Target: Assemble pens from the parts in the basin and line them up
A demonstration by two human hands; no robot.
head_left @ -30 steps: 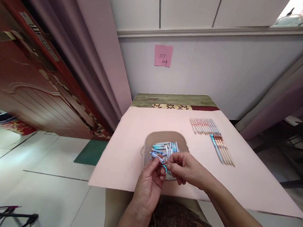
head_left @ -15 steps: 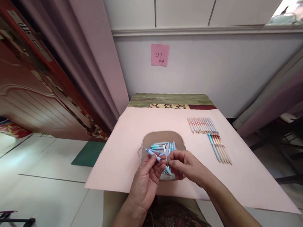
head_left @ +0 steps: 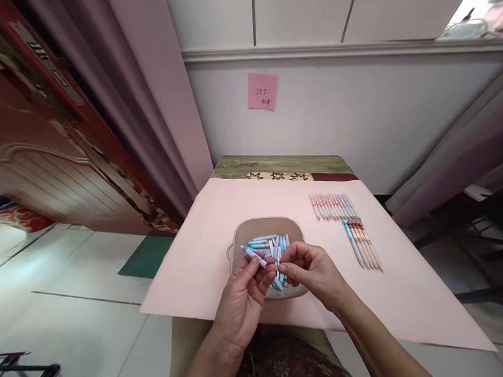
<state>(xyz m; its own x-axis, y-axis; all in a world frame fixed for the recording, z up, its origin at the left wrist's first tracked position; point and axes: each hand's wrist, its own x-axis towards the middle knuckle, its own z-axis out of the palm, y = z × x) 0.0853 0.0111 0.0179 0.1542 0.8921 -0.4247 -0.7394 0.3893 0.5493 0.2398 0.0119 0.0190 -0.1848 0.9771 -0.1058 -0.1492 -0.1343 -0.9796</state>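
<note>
My left hand [head_left: 242, 296] grips a short blue pen barrel [head_left: 254, 256] between thumb and fingers, its pale tip pointing up and left. Close beside it, my right hand [head_left: 314, 271] has thumb and forefinger pinched together. Something small and thin may be between them, too small to make out. Both hands hover over the front of a beige plastic bin [head_left: 240, 233]. Inside lie several blue, light-blue and white pen parts [head_left: 259, 243], partly hidden by my fingers.
A row of pale pens [head_left: 334, 207] lies at the table's right. Below it is a second row of brownish pens [head_left: 367, 245], with one light-blue pen [head_left: 354, 244] at its left. Pink paper [head_left: 188, 267] covers the table. A pink note [head_left: 263, 91] is on the wall.
My right thumb and forefinger have drawn slightly away from the left fingertips, to the right and up. The left hand still holds the blue pen barrel. The view has shifted slightly.
</note>
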